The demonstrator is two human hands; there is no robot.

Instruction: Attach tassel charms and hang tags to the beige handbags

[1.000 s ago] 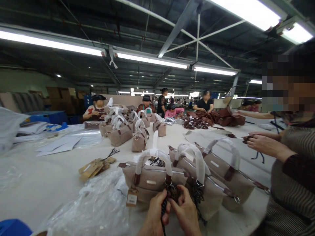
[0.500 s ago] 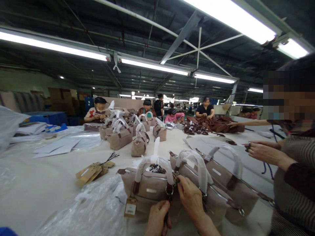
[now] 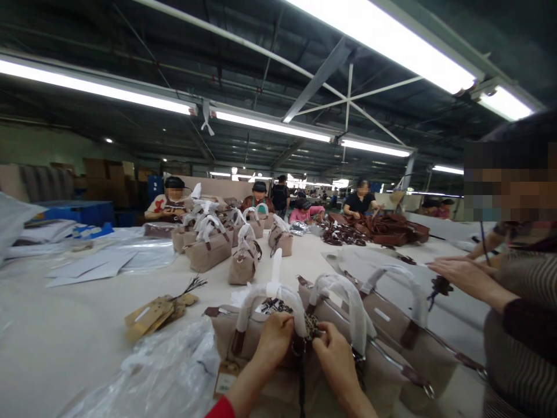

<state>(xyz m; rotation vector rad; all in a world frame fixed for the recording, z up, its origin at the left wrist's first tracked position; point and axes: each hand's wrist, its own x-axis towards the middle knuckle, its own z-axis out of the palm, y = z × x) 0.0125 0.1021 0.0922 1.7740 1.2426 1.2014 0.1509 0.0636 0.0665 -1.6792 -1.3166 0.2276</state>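
Taupe fabric handbag, handles wrapped in white paper, sits at 6 o'clock on the white table. Left hand, risen since 0.5 s ago, grips its handle base; right hand pinches the dark patterned charm.

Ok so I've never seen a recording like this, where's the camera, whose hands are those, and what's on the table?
There is no machine here. The one view comes from a camera on a person's head, looking forward and down, so the two hands at the bottom are the wearer's own. The left hand curls against the end of a white-wrapped handle on a beige handbag; the right hand pinches a dark patterned piece there. On the pale table lie similar bags, paper tags and clear plastic. The hand at the right belongs to a co-worker.
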